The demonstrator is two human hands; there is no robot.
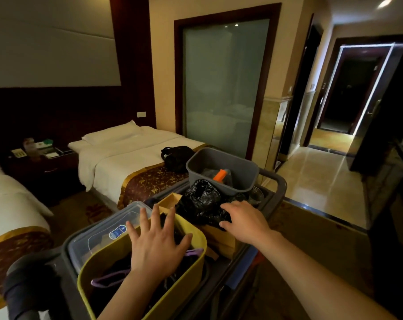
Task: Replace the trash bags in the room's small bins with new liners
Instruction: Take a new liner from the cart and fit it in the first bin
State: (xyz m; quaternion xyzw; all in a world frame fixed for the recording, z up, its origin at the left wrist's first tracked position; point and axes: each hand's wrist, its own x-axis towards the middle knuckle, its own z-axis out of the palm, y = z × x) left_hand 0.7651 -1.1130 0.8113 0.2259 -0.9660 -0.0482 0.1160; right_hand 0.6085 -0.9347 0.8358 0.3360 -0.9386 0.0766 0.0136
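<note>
A heap of crumpled black trash bags point(202, 199) lies on top of the grey housekeeping cart point(274, 181), between a grey bin point(221, 166) and a yellow bin point(195, 229). My right hand point(244, 221) rests on the near edge of the black bags, fingers spread and touching the plastic. Over the yellow bin, which holds dark cloths and purple straps, my left hand point(156, 243) hovers with its fingers wide apart and nothing in it. An orange object sticks up inside the grey bin.
A clear lidded plastic box point(108, 229) sits left of the yellow bin. Two white beds stand to the left, the nearer one point(126, 155) bearing a black bag point(176, 155). A nightstand point(43, 167) stands between them. A tiled hallway point(320, 179) opens at the right.
</note>
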